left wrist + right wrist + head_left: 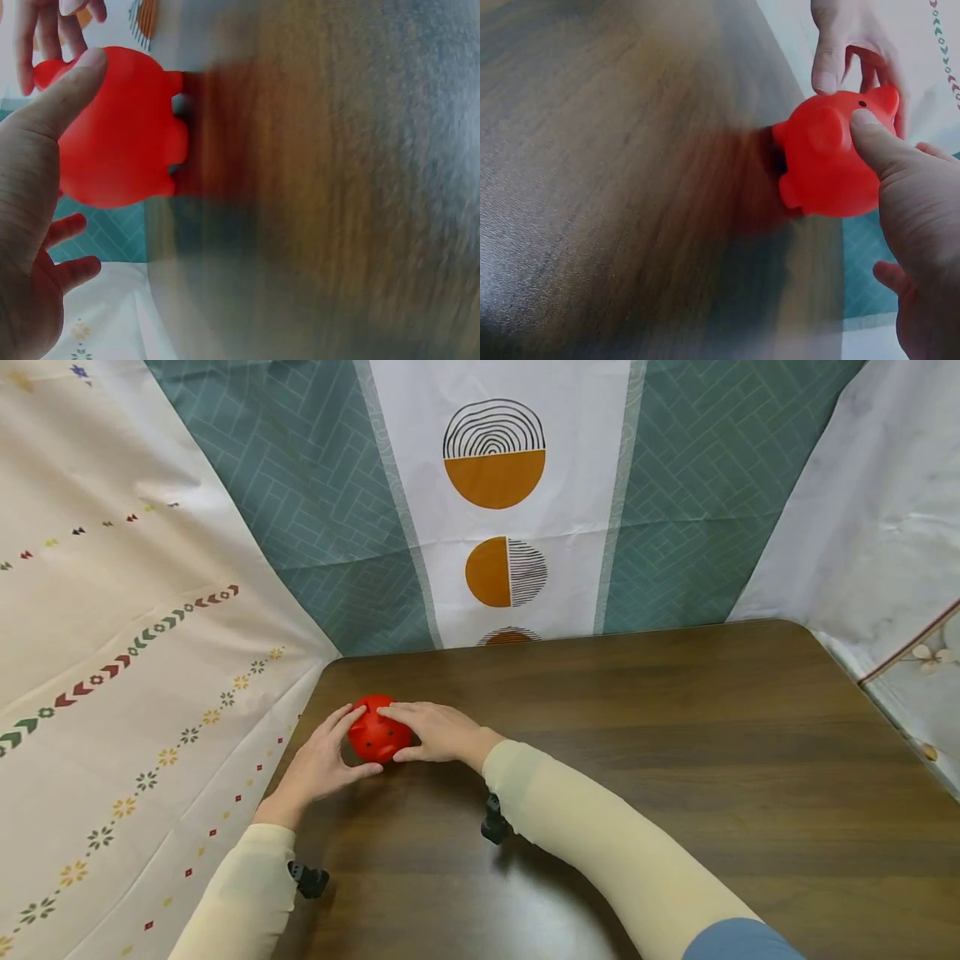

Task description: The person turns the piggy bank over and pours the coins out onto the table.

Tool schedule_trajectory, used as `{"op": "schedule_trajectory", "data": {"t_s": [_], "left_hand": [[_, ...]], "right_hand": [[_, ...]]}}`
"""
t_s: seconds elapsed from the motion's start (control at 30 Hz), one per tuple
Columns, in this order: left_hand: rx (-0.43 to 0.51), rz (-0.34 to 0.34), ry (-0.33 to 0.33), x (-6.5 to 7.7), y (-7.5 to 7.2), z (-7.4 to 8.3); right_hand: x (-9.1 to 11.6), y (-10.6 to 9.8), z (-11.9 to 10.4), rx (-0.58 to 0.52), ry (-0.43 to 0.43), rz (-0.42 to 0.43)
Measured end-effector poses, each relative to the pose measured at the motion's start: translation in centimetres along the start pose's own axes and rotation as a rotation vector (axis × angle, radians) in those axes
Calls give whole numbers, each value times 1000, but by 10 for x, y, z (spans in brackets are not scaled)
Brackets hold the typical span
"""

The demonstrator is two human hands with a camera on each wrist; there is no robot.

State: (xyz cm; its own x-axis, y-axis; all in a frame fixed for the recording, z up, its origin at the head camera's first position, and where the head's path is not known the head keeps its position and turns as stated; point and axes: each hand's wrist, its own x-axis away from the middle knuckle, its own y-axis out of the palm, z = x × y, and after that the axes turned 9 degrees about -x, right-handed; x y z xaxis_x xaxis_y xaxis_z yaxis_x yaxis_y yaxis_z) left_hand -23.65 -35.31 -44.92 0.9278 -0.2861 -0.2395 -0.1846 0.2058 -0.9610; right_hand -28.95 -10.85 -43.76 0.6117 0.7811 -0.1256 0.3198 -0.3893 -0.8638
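A red piggy bank [378,737] stands on its short feet near the far left corner of the wooden table, its snout and dark eyes facing the person. From the left, the left hand [322,762] holds it, with fingertips at the upper side and the thumb low in front. The right hand [441,732] grips the other side, fingers over the top and thumb beside the snout. In the left wrist view the left thumb [75,86] overlaps the red body. The right thumb [881,142] lies against the body in the right wrist view. Parts of the fingers behind the bank are hidden.
The brown wooden table [637,735] extends far to the right. A patterned cream cloth [150,693] hangs along its left edge, a green and white curtain [675,510] behind it, and a pale cloth [885,527] on the right. Small black cameras sit on both sleeves.
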Motion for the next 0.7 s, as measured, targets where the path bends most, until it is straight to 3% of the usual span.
{"op": "schedule_trajectory", "data": {"t_s": [0.37,0.7], "left_hand": [[42,118,-30,-1,13,7],[-2,125,-77,0,17,20]], "right_hand": [[-3,14,4,-77,-4,123],[2,28,11,-121,5,221]]}}
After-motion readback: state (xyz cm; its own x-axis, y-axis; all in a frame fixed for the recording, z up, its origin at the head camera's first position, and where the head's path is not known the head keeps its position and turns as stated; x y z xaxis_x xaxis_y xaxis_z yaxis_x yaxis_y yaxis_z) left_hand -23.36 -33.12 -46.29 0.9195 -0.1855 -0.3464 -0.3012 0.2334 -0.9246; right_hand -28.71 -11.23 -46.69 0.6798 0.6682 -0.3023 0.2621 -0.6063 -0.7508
